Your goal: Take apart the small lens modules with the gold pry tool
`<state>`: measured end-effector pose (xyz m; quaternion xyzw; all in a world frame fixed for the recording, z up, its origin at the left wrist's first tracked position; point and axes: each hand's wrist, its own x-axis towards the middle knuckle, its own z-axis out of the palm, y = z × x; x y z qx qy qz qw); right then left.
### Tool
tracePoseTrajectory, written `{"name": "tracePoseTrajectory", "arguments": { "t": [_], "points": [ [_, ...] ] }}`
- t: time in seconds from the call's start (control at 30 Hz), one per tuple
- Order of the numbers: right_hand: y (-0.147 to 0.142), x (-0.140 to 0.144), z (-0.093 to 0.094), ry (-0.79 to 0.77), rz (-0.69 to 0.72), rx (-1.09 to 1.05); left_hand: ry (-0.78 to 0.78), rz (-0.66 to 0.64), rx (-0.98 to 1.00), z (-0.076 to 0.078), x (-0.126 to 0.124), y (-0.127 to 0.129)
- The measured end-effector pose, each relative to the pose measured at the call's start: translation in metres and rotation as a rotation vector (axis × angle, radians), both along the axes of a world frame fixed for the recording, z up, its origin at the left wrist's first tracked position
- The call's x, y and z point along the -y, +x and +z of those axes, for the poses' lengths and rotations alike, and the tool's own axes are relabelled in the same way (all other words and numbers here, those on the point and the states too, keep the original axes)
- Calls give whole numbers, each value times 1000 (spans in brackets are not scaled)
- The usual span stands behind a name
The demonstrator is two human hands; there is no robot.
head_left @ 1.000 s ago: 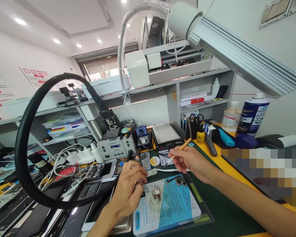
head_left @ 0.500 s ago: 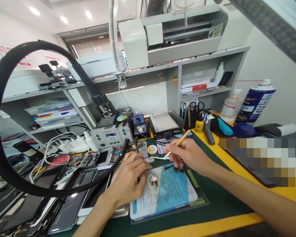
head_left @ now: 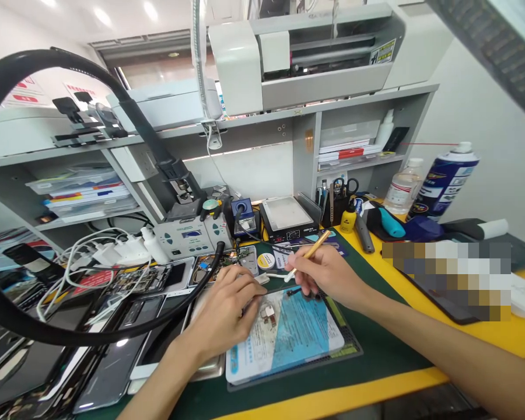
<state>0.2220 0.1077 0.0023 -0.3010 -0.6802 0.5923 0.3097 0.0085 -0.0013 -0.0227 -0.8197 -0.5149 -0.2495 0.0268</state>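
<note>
- Our right hand, at centre frame, has its grip closed around a gold-handled brush.
- Our left hand presses curled fingers beside a small metal part on the blue-and-white card, its grip empty.
- The card lies on the green tabletop mat.

The single head camera is looking forward and down from the person's head, sitting close above the dark green rubber work mat and facing the grey metal shelf unit behind it.
</note>
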Motion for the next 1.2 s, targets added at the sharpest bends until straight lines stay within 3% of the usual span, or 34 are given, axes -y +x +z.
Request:
{"name": "tracePoseTrajectory", "arguments": {
  "t": [0.97, 1.07, 1.2],
  "points": [
    [-2, 2, -9, 22, 38, -23, -118, 129, 18, 11, 7, -2],
    [-2, 3, -8, 20, 33, -26, -117, 184, 1, 15, 7, -9],
    [-1, 5, -9, 17, 29, -27, -125, 364, -26, 21, 5, -23]
  ]
}}
